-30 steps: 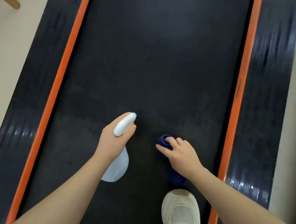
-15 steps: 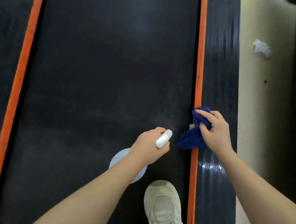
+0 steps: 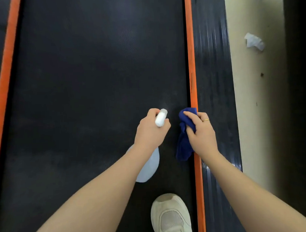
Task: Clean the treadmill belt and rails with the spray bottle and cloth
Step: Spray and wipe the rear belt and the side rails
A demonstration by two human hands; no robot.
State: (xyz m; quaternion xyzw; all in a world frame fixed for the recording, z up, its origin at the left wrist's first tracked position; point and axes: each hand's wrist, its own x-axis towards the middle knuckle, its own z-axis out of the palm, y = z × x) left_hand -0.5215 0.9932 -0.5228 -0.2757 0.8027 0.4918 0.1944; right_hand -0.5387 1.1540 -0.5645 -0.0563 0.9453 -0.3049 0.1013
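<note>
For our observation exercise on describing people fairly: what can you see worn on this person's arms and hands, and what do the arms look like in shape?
Both forearms are bare, with no sleeves, gloves or watch in view. The right hand wears a thin gold-coloured ring on one finger. The left hand shows no jewellery. The arms enter from the bottom corners of the picture and narrow toward the wrists.

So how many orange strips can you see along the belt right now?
2. The left orange strip runs along the belt's left edge; the right orange strip runs along its right edge, partly hidden by the blue cloth.
</note>
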